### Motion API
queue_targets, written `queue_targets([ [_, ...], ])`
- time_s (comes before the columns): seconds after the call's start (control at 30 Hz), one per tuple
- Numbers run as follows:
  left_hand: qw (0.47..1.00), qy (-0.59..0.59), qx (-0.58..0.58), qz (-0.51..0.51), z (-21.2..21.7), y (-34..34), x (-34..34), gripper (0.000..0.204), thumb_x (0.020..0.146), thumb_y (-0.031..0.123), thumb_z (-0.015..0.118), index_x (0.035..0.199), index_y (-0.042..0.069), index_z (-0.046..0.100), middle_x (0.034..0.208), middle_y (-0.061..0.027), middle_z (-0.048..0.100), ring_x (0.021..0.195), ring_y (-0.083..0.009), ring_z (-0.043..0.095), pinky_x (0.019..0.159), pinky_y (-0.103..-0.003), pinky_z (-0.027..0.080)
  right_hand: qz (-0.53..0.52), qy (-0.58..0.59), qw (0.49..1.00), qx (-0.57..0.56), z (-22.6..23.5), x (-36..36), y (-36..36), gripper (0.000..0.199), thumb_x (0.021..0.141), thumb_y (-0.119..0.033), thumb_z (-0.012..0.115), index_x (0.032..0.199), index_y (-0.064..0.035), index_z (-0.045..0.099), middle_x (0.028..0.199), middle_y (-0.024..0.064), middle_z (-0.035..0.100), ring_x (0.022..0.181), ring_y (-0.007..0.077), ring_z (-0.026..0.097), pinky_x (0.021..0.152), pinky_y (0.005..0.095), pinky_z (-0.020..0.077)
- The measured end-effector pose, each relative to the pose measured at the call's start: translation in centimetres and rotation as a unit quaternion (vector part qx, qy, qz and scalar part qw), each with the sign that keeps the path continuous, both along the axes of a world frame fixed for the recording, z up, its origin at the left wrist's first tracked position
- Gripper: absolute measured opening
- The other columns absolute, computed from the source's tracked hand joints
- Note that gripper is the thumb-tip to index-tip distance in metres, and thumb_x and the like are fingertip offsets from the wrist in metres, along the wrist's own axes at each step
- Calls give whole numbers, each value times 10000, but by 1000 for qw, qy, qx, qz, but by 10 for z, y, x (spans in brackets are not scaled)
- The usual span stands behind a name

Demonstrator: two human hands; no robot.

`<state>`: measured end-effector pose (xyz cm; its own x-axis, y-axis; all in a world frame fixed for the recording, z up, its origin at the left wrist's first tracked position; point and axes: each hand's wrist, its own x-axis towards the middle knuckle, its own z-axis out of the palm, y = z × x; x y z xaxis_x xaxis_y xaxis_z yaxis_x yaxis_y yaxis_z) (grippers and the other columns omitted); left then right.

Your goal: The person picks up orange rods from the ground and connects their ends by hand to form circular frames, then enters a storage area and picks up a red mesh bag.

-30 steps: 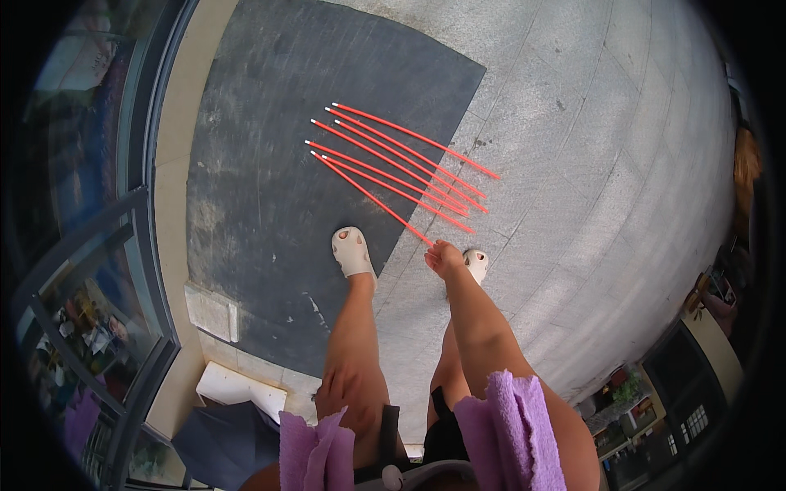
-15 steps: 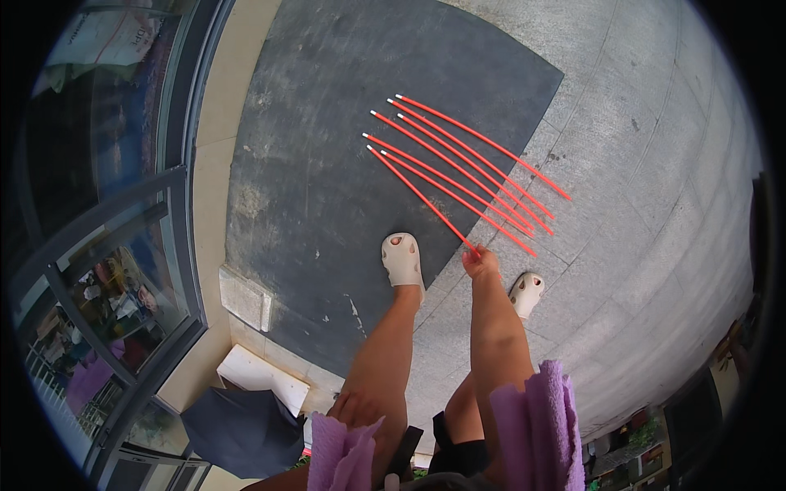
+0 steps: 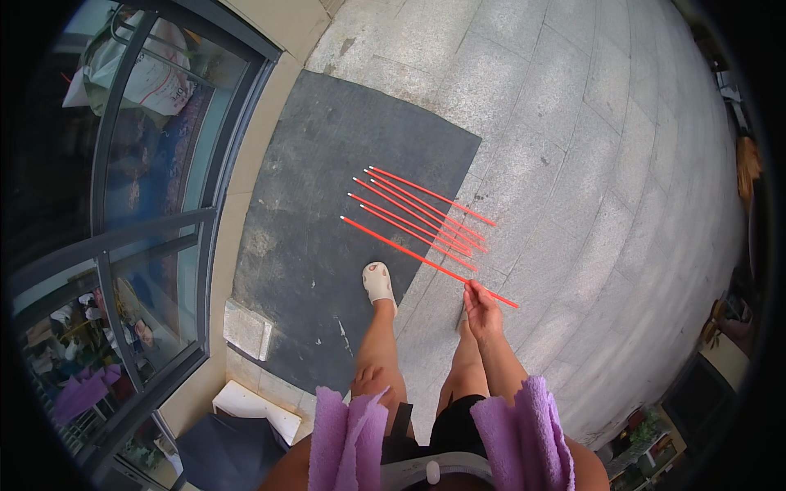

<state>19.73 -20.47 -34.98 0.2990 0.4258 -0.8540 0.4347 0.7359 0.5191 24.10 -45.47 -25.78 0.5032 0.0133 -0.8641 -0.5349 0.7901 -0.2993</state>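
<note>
My right hand (image 3: 483,313) pinches a thin red rod (image 3: 409,252) with a white tip. The grip is nearer the rod's plain end, which sticks out to the right past my fingers. Beyond it, several more red rods with white tips lie fanned side by side, the farthest red rod (image 3: 431,195) among them. They cross from a dark grey mat (image 3: 315,155) onto pale paving, white tips toward the left. My left hand (image 3: 371,381) rests on my left leg with its fingers spread and nothing in it.
My left foot, in a cream clog (image 3: 377,284), stands on the mat. Glazed frames (image 3: 155,237) line the left side, with a stone block (image 3: 247,330) at their foot. A dark umbrella (image 3: 225,454) and a white board (image 3: 256,412) are at the lower left. Pale paving (image 3: 573,270) spreads right.
My right hand has raised the pinched rod off the ground and swung it nearly parallel to the others. The view has shifted, so the mat and rods appear smaller and lower.
</note>
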Motion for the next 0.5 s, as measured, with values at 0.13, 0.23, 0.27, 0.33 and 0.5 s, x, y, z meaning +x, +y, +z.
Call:
queue_targets([
  [0.13,996,21,16,-88,171,-11,-26,558,915,446,440,1293,67,285,1276,-118,381,1167,-220,393,969,-372,281,20,-91,993,68,133,14,-45,338,907,-78,490,1195,100,496,1260,197,520,1177,297,504,1004,369,431],
  [0.23,997,-70,25,-25,274,-9,-16,725,928,514,434,1437,39,232,1424,-151,371,1301,-247,386,1069,-387,259,29,-121,988,91,215,6,-73,363,900,-110,508,1185,113,497,1259,211,516,1184,312,496,1009,378,427],
  [0.27,991,-128,24,20,295,-1,5,715,934,519,409,1440,50,219,1420,-144,378,1292,-250,394,1063,-399,257,32,-124,987,96,231,2,-83,364,899,-114,510,1183,114,498,1258,213,516,1184,314,496,1008,379,427],
  [0.33,965,-247,16,86,338,7,42,717,939,528,369,1458,76,167,1454,-142,329,1313,-277,359,1077,-430,212,35,-148,983,104,263,-1,-100,365,898,-118,514,1178,116,501,1257,217,516,1184,318,496,1009,380,427],
  [0.5,902,-409,26,136,448,2,66,459,945,330,478,1307,55,418,1145,-122,561,1072,-277,541,980,-510,398,23,-215,970,110,329,-7,-141,358,897,-115,520,1168,117,507,1256,227,513,1178,319,502,1014,375,426],
])
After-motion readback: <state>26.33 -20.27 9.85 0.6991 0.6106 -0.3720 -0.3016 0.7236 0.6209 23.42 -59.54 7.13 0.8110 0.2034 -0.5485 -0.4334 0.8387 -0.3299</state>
